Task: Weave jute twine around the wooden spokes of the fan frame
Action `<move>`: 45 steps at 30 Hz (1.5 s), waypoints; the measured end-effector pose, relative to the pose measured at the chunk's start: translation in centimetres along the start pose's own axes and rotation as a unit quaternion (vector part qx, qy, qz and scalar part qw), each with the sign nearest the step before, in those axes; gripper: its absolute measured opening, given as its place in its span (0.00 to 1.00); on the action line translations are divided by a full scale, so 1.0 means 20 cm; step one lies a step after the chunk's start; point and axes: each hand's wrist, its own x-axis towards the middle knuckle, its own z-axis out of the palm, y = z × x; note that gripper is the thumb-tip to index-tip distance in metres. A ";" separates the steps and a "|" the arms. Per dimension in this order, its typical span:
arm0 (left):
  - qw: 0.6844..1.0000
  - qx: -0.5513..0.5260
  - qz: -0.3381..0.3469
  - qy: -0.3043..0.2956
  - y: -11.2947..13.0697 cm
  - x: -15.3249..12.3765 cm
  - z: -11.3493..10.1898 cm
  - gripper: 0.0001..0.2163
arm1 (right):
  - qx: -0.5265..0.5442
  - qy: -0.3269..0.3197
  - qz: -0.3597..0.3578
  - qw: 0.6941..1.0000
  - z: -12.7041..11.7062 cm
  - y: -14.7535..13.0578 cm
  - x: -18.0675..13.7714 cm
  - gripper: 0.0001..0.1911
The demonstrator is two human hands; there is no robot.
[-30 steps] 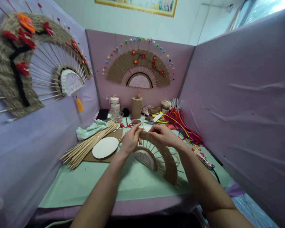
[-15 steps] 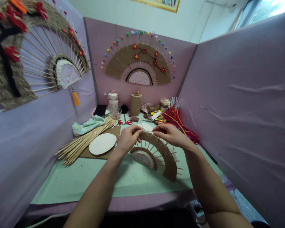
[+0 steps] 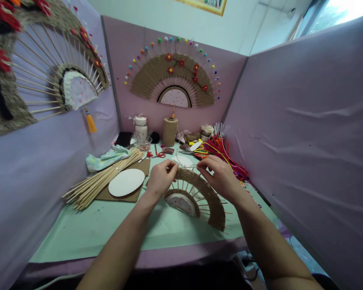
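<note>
A half-woven jute fan (image 3: 210, 201) on wooden skewer ribs, with a white half-disc at its base, stands on the green table (image 3: 109, 233). My left hand (image 3: 159, 179) pinches the fan's upper left edge with closed fingers. My right hand (image 3: 220, 175) is closed at the top edge, pinching a thin strand of twine that runs between the two hands.
A bundle of bamboo skewers (image 3: 103, 181) and a white paper disc (image 3: 126, 182) on cardboard lie to the left. A twine spool (image 3: 170, 131), a jar (image 3: 140, 128), red scissors (image 3: 155, 154) and coloured pipe cleaners (image 3: 226, 155) stand behind. Finished fans hang on the purple partitions.
The camera has tilted and shifted, so everything sits slightly lower left. My hands stay on the fan's top edge; the right hand has moved a little closer to the left one.
</note>
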 end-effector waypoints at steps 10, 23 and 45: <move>1.000 0.005 0.007 0.001 -0.02 0.00 0.01 0.09 | 0.028 -0.072 -0.036 0.996 -0.04 0.01 -0.01 0.06; 1.000 0.019 0.012 0.013 -0.03 0.00 0.01 0.09 | 0.186 -0.136 0.096 0.968 -0.02 0.11 -0.05 0.08; 0.979 0.016 0.067 -0.191 0.15 0.03 0.09 0.09 | 0.173 -0.075 0.112 0.976 -0.03 0.12 -0.13 0.09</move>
